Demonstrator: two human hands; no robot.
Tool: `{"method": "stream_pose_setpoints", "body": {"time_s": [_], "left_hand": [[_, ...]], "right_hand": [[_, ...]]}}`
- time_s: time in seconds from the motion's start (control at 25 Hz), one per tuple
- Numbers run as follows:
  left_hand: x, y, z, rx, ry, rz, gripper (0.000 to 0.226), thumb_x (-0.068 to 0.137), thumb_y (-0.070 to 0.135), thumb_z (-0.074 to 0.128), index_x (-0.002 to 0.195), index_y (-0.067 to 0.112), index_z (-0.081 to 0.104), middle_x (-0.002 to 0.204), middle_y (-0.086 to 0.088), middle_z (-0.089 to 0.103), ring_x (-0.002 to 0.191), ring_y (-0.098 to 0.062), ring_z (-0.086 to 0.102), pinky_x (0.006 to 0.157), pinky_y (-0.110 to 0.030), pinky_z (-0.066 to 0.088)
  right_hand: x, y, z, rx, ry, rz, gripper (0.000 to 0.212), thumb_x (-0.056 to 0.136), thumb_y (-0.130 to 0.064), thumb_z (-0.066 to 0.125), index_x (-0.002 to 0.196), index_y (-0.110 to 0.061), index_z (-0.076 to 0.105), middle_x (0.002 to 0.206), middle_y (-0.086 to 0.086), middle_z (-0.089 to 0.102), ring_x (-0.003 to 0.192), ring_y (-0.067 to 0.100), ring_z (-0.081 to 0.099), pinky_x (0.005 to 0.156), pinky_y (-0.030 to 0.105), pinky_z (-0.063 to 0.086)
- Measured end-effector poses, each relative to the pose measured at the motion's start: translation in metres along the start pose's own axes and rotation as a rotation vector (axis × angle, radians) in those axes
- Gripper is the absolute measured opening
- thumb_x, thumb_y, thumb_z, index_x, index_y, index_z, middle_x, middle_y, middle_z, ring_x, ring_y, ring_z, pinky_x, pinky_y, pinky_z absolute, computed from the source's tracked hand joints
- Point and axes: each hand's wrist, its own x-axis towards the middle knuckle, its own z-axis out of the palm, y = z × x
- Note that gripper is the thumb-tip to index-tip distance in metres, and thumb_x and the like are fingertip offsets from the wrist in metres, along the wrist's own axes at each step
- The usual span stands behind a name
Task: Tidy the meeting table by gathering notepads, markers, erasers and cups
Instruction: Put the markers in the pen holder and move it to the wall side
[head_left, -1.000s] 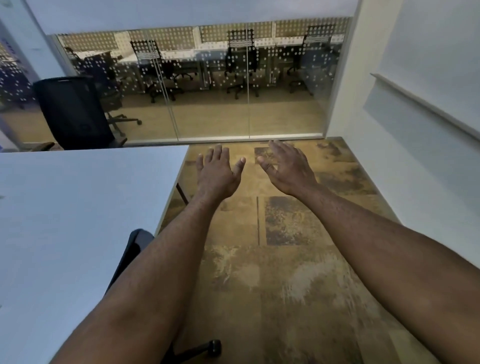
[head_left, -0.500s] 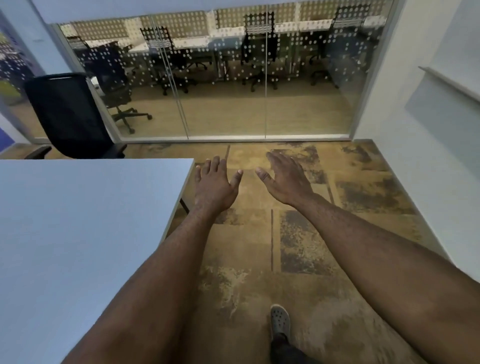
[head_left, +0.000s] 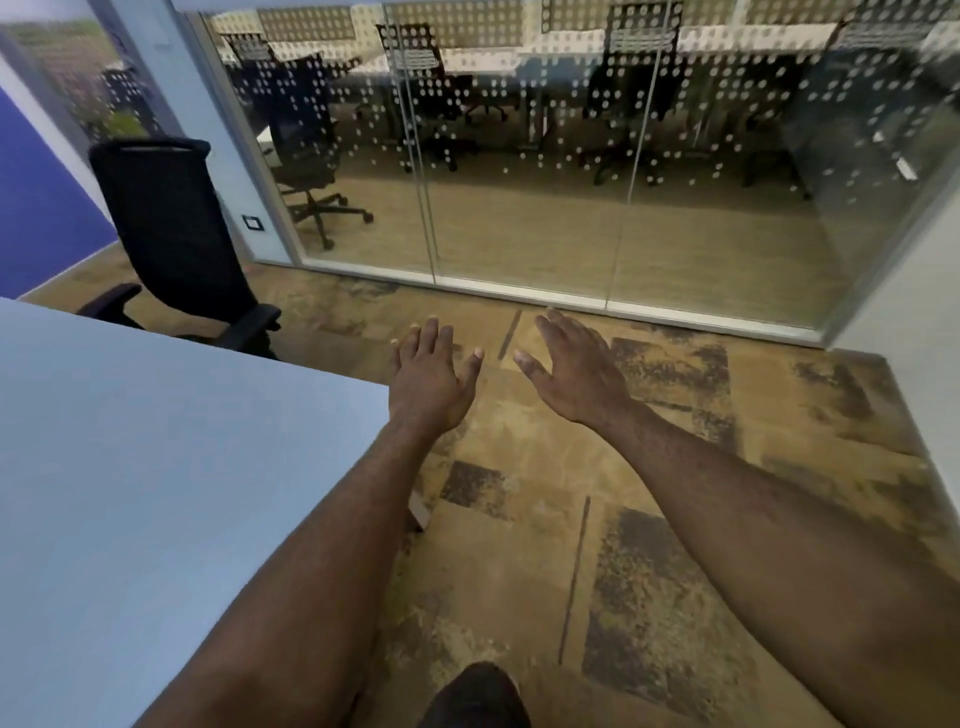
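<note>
The person's left hand (head_left: 428, 382) and right hand (head_left: 576, 371) are both stretched forward, palms down, fingers straight and slightly spread, holding nothing; the two hands are near each other but apart. The left hand hovers just past the corner of the meeting table (head_left: 156, 467), the right hand over the floor. Both forearms are bare.

The meeting table is a smooth, matte, pale grey-blue slab with a sharp square corner; no notepad, marker, eraser or cup shows on the part in view, and no container shows either. A slim table leg (head_left: 418, 512) shows under the corner beside the left forearm.

The carpet (head_left: 675, 493) is tan with dark mottled patches, laid in square tiles. A black mesh-backed office chair (head_left: 171, 234) with padded armrests stands beyond the table's far edge. Behind it runs a glass partition (head_left: 519, 182) printed with rows of white dots, through which more black chairs and desks are seen. A dark rounded shape, hard to identify, sits at the bottom edge
</note>
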Motion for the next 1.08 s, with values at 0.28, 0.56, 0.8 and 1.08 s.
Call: {"method": "stream_pose_setpoints", "body": {"time_s": [0.28,0.56,0.8,1.08], "left_hand": [[0.190,-0.040,0.068,-0.016,-0.030,-0.121,0.069,0.098,0.058,0.021,0.150,0.014,0.026,0.162,-0.005,0.015,0.149,-0.026,0.007,0.118,-0.046,0.000],[0.389,-0.061,0.096,0.005,-0.062,-0.150,0.067,0.098,0.057,0.022,0.151,0.015,0.027,0.161,-0.005,0.017,0.148,-0.025,0.010,0.119,-0.046,0.001],[0.509,-0.121,0.114,0.007,-0.017,-0.266,0.069,0.098,0.056,0.023,0.151,0.013,0.025,0.161,-0.006,0.017,0.149,-0.025,0.007,0.120,-0.047,-0.001],[0.669,-0.220,0.141,0.033,-0.023,-0.496,0.068,0.097,0.059,0.024,0.150,0.015,0.028,0.161,-0.007,0.020,0.148,-0.027,0.011,0.120,-0.047,0.002]], "right_hand": [[0.200,0.059,0.064,0.020,-0.078,-0.042,0.074,0.093,-0.065,0.024,0.151,-0.019,0.023,0.161,0.004,0.017,0.148,0.022,0.015,0.118,0.043,0.011],[0.395,0.092,0.096,0.016,-0.093,-0.105,0.072,0.093,-0.063,0.029,0.149,-0.018,0.028,0.158,0.007,0.025,0.145,0.025,0.023,0.118,0.043,0.018],[0.549,0.087,0.151,0.051,-0.090,-0.229,0.069,0.095,-0.061,0.032,0.147,-0.016,0.033,0.156,0.010,0.031,0.142,0.027,0.028,0.115,0.042,0.019],[0.779,0.037,0.226,0.183,-0.168,-0.408,0.069,0.094,-0.062,0.030,0.147,-0.018,0.032,0.156,0.010,0.030,0.143,0.027,0.027,0.116,0.043,0.020]]}}
